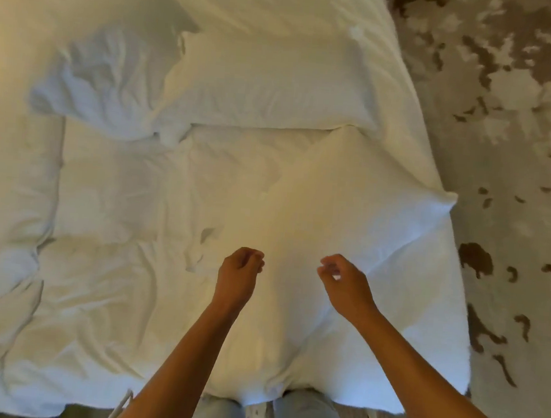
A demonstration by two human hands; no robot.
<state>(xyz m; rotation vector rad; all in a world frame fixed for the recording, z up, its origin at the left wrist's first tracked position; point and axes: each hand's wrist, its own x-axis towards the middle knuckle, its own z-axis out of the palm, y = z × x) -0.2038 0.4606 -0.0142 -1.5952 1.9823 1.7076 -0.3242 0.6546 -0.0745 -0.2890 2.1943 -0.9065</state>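
Observation:
A large white pillow (349,207) lies slantwise on the near right part of the bed, one corner pointing toward the bed's right edge. Both my hands are over its near half. My left hand (239,271) has its fingers loosely curled and holds nothing. My right hand (344,285) is a short way to the right, fingers and thumb loosely bent, with white pillow showing through the gap. I cannot tell whether either hand touches the fabric.
A second white pillow (270,78) lies flat farther back, a crumpled one (107,76) to its left, another (119,5) at the far left corner. The wrinkled white sheet (99,278) covers the bed. Patterned grey-brown carpet (518,128) lies to the right. My legs (220,414) stand at the bed's near edge.

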